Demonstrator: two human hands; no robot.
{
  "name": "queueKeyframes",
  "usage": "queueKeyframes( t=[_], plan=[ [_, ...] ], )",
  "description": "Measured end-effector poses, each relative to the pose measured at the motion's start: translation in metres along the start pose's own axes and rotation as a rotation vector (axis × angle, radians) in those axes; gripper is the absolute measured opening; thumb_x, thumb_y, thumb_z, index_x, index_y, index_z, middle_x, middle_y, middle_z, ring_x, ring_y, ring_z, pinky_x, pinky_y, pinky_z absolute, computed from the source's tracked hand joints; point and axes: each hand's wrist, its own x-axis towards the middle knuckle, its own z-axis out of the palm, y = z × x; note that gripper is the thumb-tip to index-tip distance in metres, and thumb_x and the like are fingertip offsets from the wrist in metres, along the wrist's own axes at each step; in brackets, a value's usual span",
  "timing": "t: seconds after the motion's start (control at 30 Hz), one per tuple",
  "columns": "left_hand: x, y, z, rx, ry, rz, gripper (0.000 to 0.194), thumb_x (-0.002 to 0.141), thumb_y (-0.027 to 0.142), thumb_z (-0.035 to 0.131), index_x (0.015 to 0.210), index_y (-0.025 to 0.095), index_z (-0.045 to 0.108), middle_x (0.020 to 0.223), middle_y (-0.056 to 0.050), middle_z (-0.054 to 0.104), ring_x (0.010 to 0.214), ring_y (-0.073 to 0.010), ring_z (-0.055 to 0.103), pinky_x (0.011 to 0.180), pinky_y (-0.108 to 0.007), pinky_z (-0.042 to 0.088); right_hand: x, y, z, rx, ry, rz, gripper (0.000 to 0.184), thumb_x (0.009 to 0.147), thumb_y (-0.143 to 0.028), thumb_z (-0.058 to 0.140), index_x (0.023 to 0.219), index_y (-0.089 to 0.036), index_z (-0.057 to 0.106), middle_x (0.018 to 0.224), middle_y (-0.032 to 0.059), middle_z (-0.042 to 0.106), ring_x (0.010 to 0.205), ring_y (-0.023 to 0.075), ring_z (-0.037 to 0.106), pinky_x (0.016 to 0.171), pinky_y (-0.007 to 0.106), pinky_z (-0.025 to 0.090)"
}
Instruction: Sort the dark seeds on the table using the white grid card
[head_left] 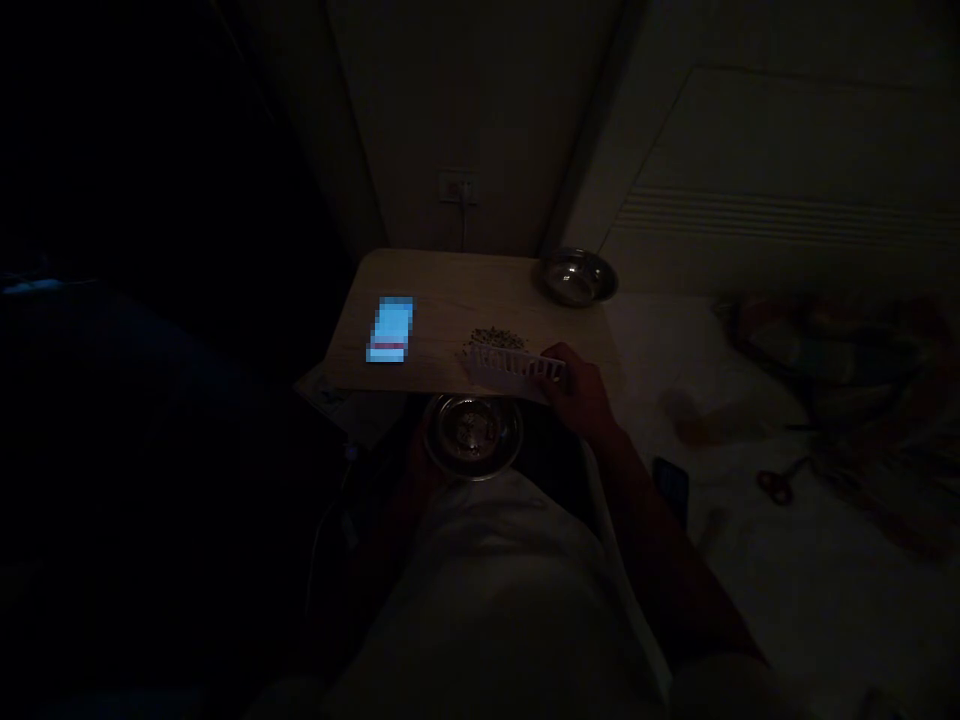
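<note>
The room is very dark. My right hand (581, 392) grips one end of a white comb-like plastic piece (516, 368) at the near edge of a small wooden table (450, 290). A heap of small dark bits (495, 338) lies just behind the piece. Below the table's edge, my left hand (421, 462) holds a steel bowl (472, 435) by its left rim; its fingers are barely visible in the gloom.
A lit phone (391, 329) lies on the table's left part. A second steel bowl (579, 277) stands at the far right corner. Scissors (780, 483) and crumpled cloth (847, 350) lie on the bed to the right. A wall socket (457, 187) is behind the table.
</note>
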Motion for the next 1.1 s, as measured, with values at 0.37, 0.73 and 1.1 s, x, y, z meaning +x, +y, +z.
queueKeyframes(
  t=[0.37, 0.73, 1.1],
  plan=[
    [0.005, -0.005, 0.002, 0.009, -0.033, -0.058, 0.033, 0.08, 0.038, 0.053, 0.108, 0.023, 0.064, 0.11, -0.003, 0.067, 0.124, -0.026, 0.044, 0.104, -0.041, 0.035, -0.001, -0.005, -0.003, 0.0, -0.032, 0.008, 0.015, 0.074, -0.026, 0.057, 0.088, -0.022, 0.053, 0.074, 0.0005, 0.061, 0.062, 0.0166, 0.055, 0.056, 0.026, 0.038],
    [0.009, -0.004, -0.006, 0.014, 0.01, -0.024, 0.033, 0.08, 0.036, 0.055, 0.108, 0.022, 0.065, 0.111, -0.004, 0.066, 0.124, -0.0259, 0.045, 0.105, -0.041, 0.032, -0.001, 0.001, -0.005, 0.063, 0.117, 0.028, 0.015, 0.076, -0.03, 0.057, 0.087, -0.022, 0.051, 0.072, 0.0, 0.058, 0.061, 0.016, 0.053, 0.055, 0.027, 0.039],
    [-0.003, -0.002, -0.007, 0.088, 0.001, 0.146, 0.028, 0.072, 0.015, 0.061, 0.097, 0.024, 0.068, 0.116, 0.001, 0.064, 0.132, -0.0207, 0.033, 0.109, -0.033, 0.027, -0.005, 0.007, -0.003, 0.032, 0.11, 0.06, 0.017, 0.076, -0.032, 0.057, 0.087, -0.021, 0.051, 0.07, 0.0, 0.058, 0.06, 0.0159, 0.053, 0.053, 0.026, 0.038]
  ],
)
